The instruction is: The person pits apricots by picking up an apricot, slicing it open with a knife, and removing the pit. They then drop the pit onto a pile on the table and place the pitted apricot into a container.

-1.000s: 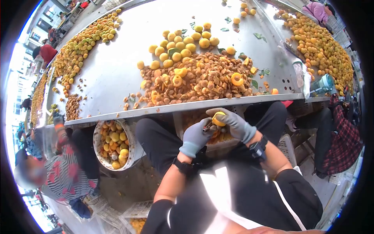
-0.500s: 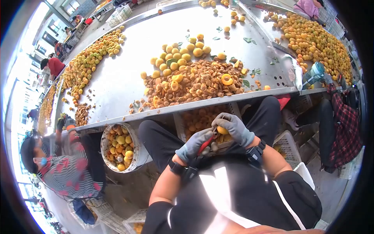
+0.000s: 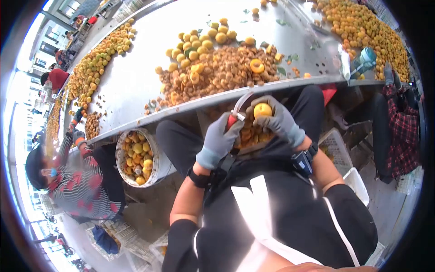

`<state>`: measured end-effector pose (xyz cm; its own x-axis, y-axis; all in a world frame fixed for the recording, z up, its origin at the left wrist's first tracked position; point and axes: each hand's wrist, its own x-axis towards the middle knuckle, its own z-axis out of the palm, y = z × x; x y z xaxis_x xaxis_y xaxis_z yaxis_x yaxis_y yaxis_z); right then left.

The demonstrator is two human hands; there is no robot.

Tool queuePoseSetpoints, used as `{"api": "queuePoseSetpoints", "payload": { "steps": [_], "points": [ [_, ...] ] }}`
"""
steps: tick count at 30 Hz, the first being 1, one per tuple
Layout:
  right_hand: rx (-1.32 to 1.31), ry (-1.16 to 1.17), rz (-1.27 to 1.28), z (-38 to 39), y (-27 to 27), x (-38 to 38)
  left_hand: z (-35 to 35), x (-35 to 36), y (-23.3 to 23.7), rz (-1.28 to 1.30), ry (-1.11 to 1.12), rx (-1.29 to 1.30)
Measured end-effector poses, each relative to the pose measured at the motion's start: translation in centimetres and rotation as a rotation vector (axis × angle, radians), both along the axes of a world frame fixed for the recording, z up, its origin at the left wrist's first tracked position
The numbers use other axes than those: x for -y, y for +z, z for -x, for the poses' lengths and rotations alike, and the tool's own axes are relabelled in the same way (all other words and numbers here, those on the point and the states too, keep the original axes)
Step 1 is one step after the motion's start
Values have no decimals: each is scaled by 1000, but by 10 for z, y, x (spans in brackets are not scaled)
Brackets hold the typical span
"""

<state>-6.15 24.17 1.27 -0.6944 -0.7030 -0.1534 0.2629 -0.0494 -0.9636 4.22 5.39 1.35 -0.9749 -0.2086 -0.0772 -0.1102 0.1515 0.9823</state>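
Observation:
My left hand (image 3: 222,136), in a grey glove, is closed around the red handle of a knife (image 3: 243,102) whose thin curved blade points up and to the right. Just beside it, my gloved right hand (image 3: 283,119) grips a yellow-orange apricot (image 3: 263,109) that faces upward. The blade and the fruit are apart. Below both hands, between my knees, is a crate holding split apricot pieces (image 3: 249,138), partly covered by the hands. On the metal table ahead lies a heap of brown apricot pits (image 3: 222,72), with whole apricots (image 3: 194,55) behind it.
The metal table's raised edge (image 3: 199,103) runs above my knees. A white bucket of apricots (image 3: 156,170) stands at my left, near a co-worker in a striped top (image 3: 86,192). A teal-lidded bottle (image 3: 364,61) and another apricot heap (image 3: 367,34) are to the right.
My hands have moved apart and upward in the view. The knife has come away from the apricot, its blade now showing, and the fruit is more exposed. The view has tilted slightly downward.

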Motion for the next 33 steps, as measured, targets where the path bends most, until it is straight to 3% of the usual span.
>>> {"api": "queuePoseSetpoints", "payload": {
  "steps": [2, 3, 4, 6, 11, 14, 20, 25, 29, 32, 33],
  "points": [
    [-290, -32, 28, -1, -20, 5, -2, -5, 7, 50, 0, 74],
    [-335, 2, 56, -5, -10, 6, -2, -7, 5, 243, 7, -37],
    [-319, 10, 55, -9, -9, 6, -3, -9, 4, 437, 11, -148],
    [-201, 62, 83, -15, -7, 6, -5, -13, 3, 459, 17, -118],
    [-363, 43, -4, -16, -22, 3, -8, -15, -8, 742, -11, -163],
    [-268, 97, -90, -24, -13, 2, -9, -12, -17, 781, 18, -207],
    [-370, 42, -150, -35, -15, 5, -11, -15, -22, 843, -10, -231],
    [-68, 21, -177, -46, -26, 4, -21, -18, -25, 847, -105, -145],
    [1, -6, -137, -60, -33, 6, -28, -16, -29, 834, -148, -41],
    [-6, -10, -158, -57, -36, 15, -26, -15, -33, 843, -123, -66],
    [-252, -71, -158, -54, -37, 19, -24, -14, -33, 843, -124, -63]
  ]
}}
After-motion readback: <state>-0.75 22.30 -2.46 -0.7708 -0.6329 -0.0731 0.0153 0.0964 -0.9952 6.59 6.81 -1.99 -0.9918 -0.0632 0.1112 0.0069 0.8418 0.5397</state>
